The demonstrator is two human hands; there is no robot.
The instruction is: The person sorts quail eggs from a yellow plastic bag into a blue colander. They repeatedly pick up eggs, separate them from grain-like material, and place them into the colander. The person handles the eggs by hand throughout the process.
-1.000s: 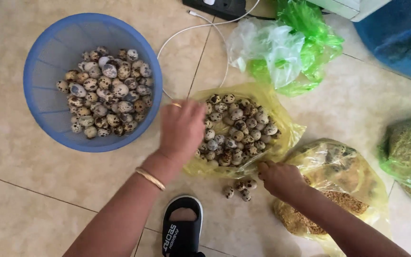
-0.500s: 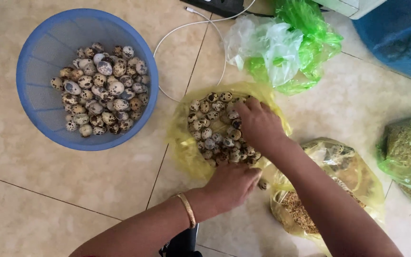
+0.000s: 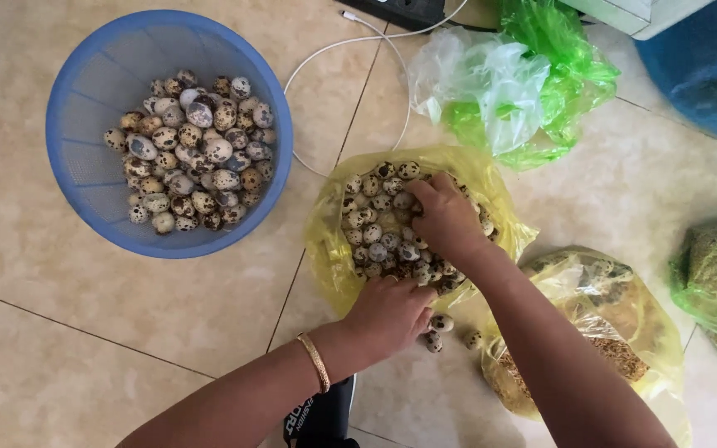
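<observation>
Since half a second earlier the right hand (image 3: 446, 217) has stayed inside the yellow bag (image 3: 329, 249), while the left hand (image 3: 392, 314) has closed in on the bag's near rim; a second earlier the left hand lay on the eggs and the right at the loose ones.

Near field, 6 o'clock: a dark sandal (image 3: 319, 419) between the forearms, and a gold bangle (image 3: 315, 362) on the left wrist. The left hand lies knuckles up, fingers curled under at the bag's edge (what they pinch, if anything, cannot be told). Three loose eggs (image 3: 443, 323) rest on the tiled floor (image 3: 85, 332) just beside it, toward 3 o'clock.

Centre: the right hand, fingers cupped together and pressed down, is buried among the speckled quail eggs (image 3: 375, 220) in the yellow bag; a grip cannot be confirmed.

At 10 o'clock, the blue basket (image 3: 85, 149) holds a large heap of eggs, roughly as many as the bag retains; sorting appears about half done.

At 4 o'clock lies a husk-filled bag (image 3: 616, 332); at 1 o'clock, crumpled green bags (image 3: 533, 91) and a white cable (image 3: 350, 50).
</observation>
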